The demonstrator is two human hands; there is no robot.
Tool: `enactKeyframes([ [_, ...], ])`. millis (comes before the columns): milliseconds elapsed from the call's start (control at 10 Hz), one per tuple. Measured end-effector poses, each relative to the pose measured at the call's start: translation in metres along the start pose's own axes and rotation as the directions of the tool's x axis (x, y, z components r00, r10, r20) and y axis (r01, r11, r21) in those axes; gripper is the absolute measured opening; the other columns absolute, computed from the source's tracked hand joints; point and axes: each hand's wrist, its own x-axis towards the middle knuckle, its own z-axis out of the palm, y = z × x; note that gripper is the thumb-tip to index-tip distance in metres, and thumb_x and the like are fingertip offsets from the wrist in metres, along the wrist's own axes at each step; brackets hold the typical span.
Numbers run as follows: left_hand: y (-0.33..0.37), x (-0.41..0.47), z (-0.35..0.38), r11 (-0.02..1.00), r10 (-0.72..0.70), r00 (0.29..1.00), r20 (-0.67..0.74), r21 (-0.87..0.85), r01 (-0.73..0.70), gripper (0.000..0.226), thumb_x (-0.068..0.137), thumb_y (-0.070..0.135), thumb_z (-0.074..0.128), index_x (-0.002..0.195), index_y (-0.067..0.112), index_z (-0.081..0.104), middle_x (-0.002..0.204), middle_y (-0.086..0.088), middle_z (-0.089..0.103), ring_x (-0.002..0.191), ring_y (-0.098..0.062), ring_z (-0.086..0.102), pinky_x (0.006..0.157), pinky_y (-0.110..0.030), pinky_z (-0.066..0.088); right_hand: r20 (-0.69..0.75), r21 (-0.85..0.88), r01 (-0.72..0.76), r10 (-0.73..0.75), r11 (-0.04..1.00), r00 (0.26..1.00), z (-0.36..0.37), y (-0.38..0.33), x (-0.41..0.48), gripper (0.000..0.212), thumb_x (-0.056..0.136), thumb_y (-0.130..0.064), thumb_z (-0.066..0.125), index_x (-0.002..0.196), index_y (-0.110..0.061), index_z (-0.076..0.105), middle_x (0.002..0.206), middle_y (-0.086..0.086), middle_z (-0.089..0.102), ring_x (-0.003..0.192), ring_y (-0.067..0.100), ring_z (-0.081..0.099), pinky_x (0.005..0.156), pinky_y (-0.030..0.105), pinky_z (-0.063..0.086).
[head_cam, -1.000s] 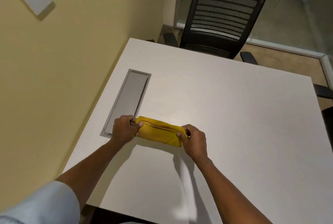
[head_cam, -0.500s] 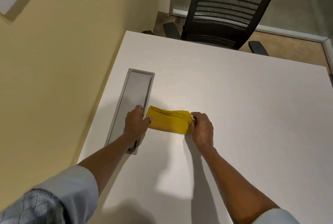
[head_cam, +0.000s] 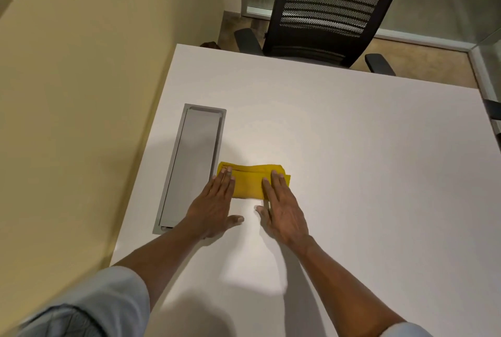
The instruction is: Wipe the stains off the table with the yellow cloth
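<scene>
Head view (the only view). The yellow cloth (head_cam: 253, 183) lies folded into a narrow pad on the white table (head_cam: 352, 174), at centre-left of the frame, its left end just beside the grey cable-tray lid (head_cam: 193, 166) set into the tabletop. The left hand (head_cam: 214, 201) lies flat, fingers extended, fingertips resting on the cloth's left end. The right hand (head_cam: 282, 204) lies equally flat, fingers over the cloth's right end. Neither hand grasps anything: both are released, palms down, pressing rather than pinching. No stains can be made out on the tabletop (glare from overhead light washes the surface). A black mesh office chair (head_cam: 328, 8) stands at the far table edge, upper centre of the frame.

Step in hand, as judged: flattening the folded pad before wiping. To do it well, keep even downward pressure so the layers stay stacked, then take the pad under one palm and sweep in overlapping strokes, steering clear of the tray lid's rim, where a cloth edge could catch.

Change from half a second ago: the hands then pinched the cloth's two ends with curled fingers; now the fingers are straightened and laid on top. The cloth keeps the same place beside the lid.
</scene>
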Motion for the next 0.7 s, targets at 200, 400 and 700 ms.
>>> enactKeyframes([
  [200,-0.004,0.005,0.009,0.999,-0.035,0.999,0.036,-0.038,0.036,0.13,0.094,0.089,0.037,0.167,0.001,-0.025,0.175,-0.02,-0.035,0.166,-0.036,-0.027,0.14,-0.051,-0.001,0.257,-0.067,-0.035,0.052,0.997,0.965,-0.013,0.007,0.023,0.077,0.106,-0.05,0.047,0.164,-0.007,0.022,0.175,0.017,0.006,0.164,0.035,-0.002,0.133,0.048,0.016],
  [400,0.003,0.011,0.006,0.998,-0.063,0.998,0.027,0.01,0.063,0.133,0.092,0.086,0.049,0.169,-0.001,-0.015,0.177,-0.024,-0.026,0.168,-0.04,-0.021,0.138,-0.052,-0.009,0.226,-0.067,-0.095,0.108,0.993,0.968,-0.038,-0.001,0.008,0.073,0.106,-0.045,0.047,0.164,-0.009,0.021,0.174,0.02,0.012,0.158,0.038,0.025,0.125,0.046,0.033],
  [700,0.031,-0.017,-0.018,0.998,-0.045,0.989,-0.143,0.04,0.051,0.123,0.093,0.071,0.066,0.171,-0.003,0.007,0.179,-0.031,-0.011,0.169,-0.047,-0.009,0.139,-0.056,0.003,0.08,-0.05,-0.237,0.24,0.97,0.967,-0.073,-0.002,-0.07,0.072,0.103,-0.045,0.042,0.165,-0.017,0.02,0.171,0.009,0.027,0.155,0.027,0.03,0.124,0.037,0.027],
])
